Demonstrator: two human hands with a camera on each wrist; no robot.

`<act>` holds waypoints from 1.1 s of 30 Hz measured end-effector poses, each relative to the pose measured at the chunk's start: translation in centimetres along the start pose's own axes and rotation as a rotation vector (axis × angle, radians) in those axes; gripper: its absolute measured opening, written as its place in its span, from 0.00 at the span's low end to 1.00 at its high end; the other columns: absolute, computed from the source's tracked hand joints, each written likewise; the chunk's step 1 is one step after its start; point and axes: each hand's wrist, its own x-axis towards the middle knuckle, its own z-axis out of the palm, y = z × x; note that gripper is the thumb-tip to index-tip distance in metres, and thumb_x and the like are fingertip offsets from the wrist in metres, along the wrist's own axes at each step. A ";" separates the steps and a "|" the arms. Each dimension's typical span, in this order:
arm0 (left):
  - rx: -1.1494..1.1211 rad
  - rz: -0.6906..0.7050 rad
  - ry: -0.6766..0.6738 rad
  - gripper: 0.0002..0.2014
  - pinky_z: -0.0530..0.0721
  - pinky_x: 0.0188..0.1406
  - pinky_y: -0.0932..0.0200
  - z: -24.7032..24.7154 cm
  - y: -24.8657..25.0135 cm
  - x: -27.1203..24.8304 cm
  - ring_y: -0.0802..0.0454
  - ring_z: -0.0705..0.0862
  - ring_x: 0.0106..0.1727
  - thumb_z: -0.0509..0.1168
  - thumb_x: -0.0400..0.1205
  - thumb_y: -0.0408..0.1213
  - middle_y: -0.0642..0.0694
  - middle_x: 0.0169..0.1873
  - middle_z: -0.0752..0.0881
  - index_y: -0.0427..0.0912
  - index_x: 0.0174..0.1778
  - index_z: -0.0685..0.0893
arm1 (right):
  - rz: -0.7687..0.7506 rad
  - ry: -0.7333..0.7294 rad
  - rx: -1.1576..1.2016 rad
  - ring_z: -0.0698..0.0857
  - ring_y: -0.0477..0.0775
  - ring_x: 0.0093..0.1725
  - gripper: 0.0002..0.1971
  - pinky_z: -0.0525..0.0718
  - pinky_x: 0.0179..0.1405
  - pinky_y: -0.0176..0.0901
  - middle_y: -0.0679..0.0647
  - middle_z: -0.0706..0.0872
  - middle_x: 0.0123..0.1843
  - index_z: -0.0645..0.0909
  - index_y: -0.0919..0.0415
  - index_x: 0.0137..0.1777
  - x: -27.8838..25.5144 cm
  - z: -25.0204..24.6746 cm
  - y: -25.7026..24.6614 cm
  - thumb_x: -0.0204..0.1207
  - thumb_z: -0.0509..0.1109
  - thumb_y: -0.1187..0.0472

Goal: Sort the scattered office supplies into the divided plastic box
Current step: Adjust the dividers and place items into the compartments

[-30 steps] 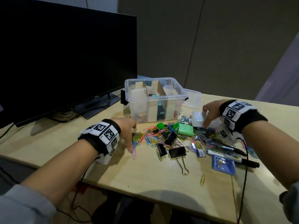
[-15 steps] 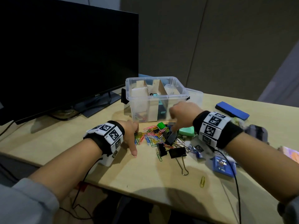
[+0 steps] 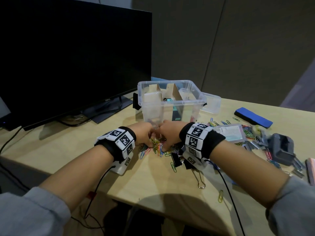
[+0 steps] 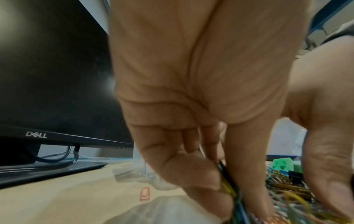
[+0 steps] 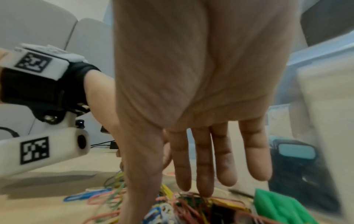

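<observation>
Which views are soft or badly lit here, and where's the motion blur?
Head view: dim, mostly sharp, wide-angle bowing on the monitor; arm shadows fall across the desk. Left wrist view: left hand sharp at the palm, paper clips smeared. Right wrist view: right hand slightly soft, the plastic box streaked at the right edge.

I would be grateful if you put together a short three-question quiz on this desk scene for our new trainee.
1. True or false: the left hand pinches paper clips.
2. The right hand has its fingers: A) fisted, B) straight over the clips, C) round a marker.
3. What stands just behind both hands in the head view?

Key:
1. True.
2. B.
3. The box, clear with cardboard dividers.
</observation>
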 end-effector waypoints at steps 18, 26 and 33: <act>-0.510 0.125 0.454 0.08 0.90 0.33 0.60 -4.6 1.5 -1.3 0.52 0.89 0.31 0.79 0.72 0.33 0.42 0.33 0.90 0.35 0.40 0.88 | -0.063 0.445 0.843 0.87 0.41 0.37 0.10 0.85 0.38 0.34 0.54 0.90 0.41 0.87 0.63 0.55 -3.2 -3.0 4.1 0.79 0.70 0.59; -0.465 0.113 0.671 0.08 0.88 0.34 0.66 -10.0 1.2 0.1 0.55 0.89 0.35 0.78 0.74 0.35 0.45 0.36 0.89 0.39 0.45 0.88 | 0.069 0.861 1.011 0.86 0.51 0.37 0.07 0.88 0.37 0.41 0.62 0.90 0.40 0.87 0.64 0.49 -0.5 -6.4 4.0 0.81 0.68 0.63; -0.467 0.041 0.794 0.09 0.89 0.39 0.61 -10.6 -0.6 2.0 0.55 0.89 0.39 0.79 0.73 0.35 0.46 0.40 0.88 0.41 0.46 0.87 | 0.210 1.009 1.086 0.84 0.47 0.34 0.05 0.85 0.36 0.39 0.58 0.89 0.38 0.87 0.62 0.46 2.8 -6.1 4.6 0.79 0.69 0.65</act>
